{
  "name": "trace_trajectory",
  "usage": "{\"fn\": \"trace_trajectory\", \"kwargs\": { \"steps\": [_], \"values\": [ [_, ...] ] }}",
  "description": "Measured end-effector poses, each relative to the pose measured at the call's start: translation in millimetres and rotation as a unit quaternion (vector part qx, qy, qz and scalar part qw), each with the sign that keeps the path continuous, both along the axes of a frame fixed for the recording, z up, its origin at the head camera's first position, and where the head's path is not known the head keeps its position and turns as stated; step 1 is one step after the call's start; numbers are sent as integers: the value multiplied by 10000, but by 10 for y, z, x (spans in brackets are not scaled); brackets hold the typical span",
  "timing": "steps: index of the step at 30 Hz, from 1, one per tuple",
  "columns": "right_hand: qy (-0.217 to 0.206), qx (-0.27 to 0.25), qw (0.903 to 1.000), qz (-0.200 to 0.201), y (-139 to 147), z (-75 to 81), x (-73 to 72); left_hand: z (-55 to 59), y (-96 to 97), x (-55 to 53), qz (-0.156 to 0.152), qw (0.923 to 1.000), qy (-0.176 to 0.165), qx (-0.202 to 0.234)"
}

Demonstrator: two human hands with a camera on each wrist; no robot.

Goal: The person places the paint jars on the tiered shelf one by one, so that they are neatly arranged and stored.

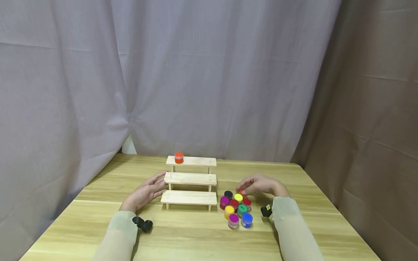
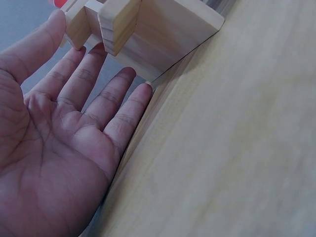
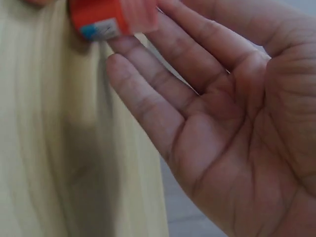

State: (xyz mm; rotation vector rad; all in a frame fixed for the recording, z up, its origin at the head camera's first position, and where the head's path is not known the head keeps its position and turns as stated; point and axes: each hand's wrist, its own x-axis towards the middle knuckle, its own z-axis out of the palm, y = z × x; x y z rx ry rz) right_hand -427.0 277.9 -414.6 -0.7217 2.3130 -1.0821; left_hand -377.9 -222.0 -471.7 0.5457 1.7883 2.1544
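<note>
A three-tier wooden stand point(image 1: 192, 178) stands on the table, with an orange-red paint jar point(image 1: 179, 158) at the left of its top tier. My left hand point(image 1: 147, 192) is beside the stand's left side, palm turned inward. Its extended fingertips reach the wooden edges in the left wrist view. To the right of the stand, my right hand point(image 1: 259, 184) pinches a red-orange paint jar point(image 3: 101, 17) at the back of a cluster of jars. That jar lies at the fingertips in the right wrist view, partly cut off by the frame's top edge.
Several paint jars stand close together right of the stand, among them black point(image 1: 228, 195), yellow point(image 1: 238, 198), green point(image 1: 242, 209), blue point(image 1: 246, 219) and purple point(image 1: 233, 220). A grey curtain point(image 1: 209, 79) hangs behind the wooden table point(image 1: 183, 239).
</note>
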Motion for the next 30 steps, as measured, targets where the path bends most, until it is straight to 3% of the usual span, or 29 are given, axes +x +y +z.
{"fn": "trace_trajectory", "kwargs": {
  "steps": [17,30],
  "values": [
    [-655,-249,9973,214,122,-56,-57,13,3,-13,-74,9998,184,-95],
    [-631,-226,9977,69,150,-69,-46,36,16,-45,-146,9996,241,-99]
  ]
}}
